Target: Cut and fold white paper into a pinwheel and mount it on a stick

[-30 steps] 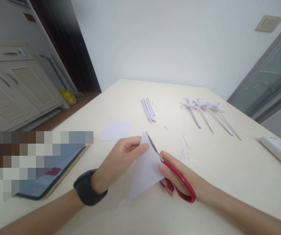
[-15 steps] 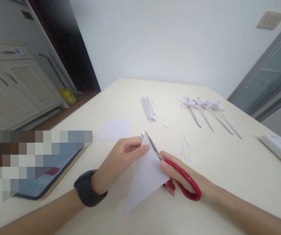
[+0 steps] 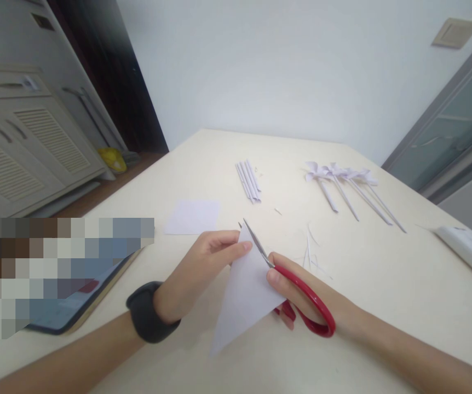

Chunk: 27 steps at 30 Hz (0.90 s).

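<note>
My left hand (image 3: 197,271) pinches the upper corner of a folded white paper triangle (image 3: 246,293) just above the cream table (image 3: 384,284). It wears a black wristband (image 3: 148,312). My right hand (image 3: 301,295) grips red-handled scissors (image 3: 301,298). Their slightly parted blades (image 3: 254,243) sit at the paper's top edge, right beside my left fingertips.
A white paper square (image 3: 193,216) lies beyond my left hand. Several rolled paper sticks (image 3: 249,181) and paper pinwheels on sticks (image 3: 349,186) lie farther back. Thin paper trimmings (image 3: 312,251) lie right of the scissors. A tablet (image 3: 75,295) sits at left, a white object (image 3: 468,249) at right.
The scissor blades have parted slightly at the paper's top edge. The paper's lower tip has swung a little down and left, and my right hand has shifted slightly rightward.
</note>
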Motion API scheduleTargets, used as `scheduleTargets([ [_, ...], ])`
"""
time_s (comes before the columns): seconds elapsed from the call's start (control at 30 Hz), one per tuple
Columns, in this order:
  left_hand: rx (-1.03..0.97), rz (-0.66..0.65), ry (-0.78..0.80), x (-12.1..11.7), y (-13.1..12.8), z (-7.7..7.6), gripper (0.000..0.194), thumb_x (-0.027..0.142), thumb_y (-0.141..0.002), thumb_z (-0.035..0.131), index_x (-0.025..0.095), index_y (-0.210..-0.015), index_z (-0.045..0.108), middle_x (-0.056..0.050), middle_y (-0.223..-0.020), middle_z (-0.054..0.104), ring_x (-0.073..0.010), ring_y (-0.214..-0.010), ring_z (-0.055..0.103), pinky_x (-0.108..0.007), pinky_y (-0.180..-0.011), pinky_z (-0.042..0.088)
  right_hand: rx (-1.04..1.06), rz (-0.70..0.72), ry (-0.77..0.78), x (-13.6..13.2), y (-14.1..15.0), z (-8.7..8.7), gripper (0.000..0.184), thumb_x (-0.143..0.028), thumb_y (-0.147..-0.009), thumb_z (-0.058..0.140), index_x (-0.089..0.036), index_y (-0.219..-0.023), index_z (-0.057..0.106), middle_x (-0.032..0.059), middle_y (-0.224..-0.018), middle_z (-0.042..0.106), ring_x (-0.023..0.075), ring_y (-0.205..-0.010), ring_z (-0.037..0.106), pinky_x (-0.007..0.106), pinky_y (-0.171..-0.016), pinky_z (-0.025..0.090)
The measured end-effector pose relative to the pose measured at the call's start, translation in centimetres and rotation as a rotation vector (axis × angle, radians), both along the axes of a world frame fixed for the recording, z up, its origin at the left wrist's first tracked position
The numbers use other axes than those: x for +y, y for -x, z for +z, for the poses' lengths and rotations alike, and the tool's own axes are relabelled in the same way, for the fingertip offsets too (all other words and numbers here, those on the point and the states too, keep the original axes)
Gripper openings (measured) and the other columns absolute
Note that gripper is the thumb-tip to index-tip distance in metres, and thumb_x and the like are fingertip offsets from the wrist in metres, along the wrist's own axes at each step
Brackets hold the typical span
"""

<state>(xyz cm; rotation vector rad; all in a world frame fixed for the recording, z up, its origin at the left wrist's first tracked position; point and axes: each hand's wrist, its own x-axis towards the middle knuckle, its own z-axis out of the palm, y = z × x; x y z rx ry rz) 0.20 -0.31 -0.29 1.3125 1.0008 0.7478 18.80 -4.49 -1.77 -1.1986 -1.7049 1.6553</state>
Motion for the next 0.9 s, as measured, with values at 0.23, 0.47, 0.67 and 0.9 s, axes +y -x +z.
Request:
scheduleTargets([
  [0.23,-0.067,-0.043,0.039,0.05,0.06,-0.25,0.024,0.038,-0.081,0.052,0.017,-0.072,0.062,-0.003,-0.076,0.065,-0.0195,-0.071,0.060,-0.028,-0.061,0.048,0.042,0.006,0.008,0.01,0.14,-0.14,0.028,-0.046,-0.088,0.039,-0.020,-0.077,0.036,-0.0063,-0.057,0.046,0.0085,-0.048,0.048,0.022,-0.051,0.038],
  [0.47,-0.076,-0.013,0.072,-0.10,-0.16,-0.03,0.025,0.039,-0.079,0.053,0.016,-0.073,0.063,-0.006,-0.077,0.066,-0.0220,-0.071,0.061,-0.031,-0.061,0.049,0.018,0.007,-0.002,-0.02,0.33,-0.05,0.032,-0.050,-0.087,0.038,-0.020,-0.076,0.035,-0.0066,-0.056,0.045,0.0082,-0.046,0.047,0.021,-0.049,0.038],
  [0.67,-0.085,-0.041,0.055,0.00,0.00,-0.09,0.023,0.037,-0.079,0.054,0.017,-0.072,0.063,-0.003,-0.074,0.065,-0.0178,-0.069,0.058,-0.026,-0.059,0.047,0.008,0.005,-0.022,-0.11,0.42,-0.27,0.031,-0.049,-0.088,0.036,-0.021,-0.077,0.034,-0.0066,-0.055,0.045,0.0079,-0.045,0.046,0.020,-0.048,0.038],
  [0.9,-0.080,-0.050,0.031,-0.10,0.16,-0.19,0.023,0.036,-0.081,0.052,0.017,-0.071,0.061,-0.003,-0.074,0.062,-0.0190,-0.071,0.057,-0.028,-0.062,0.046,-0.020,0.007,-0.027,-0.15,0.38,-0.39,0.030,-0.049,-0.088,0.036,-0.021,-0.077,0.034,-0.0054,-0.054,0.048,0.0083,-0.044,0.046,0.019,-0.045,0.036],
])
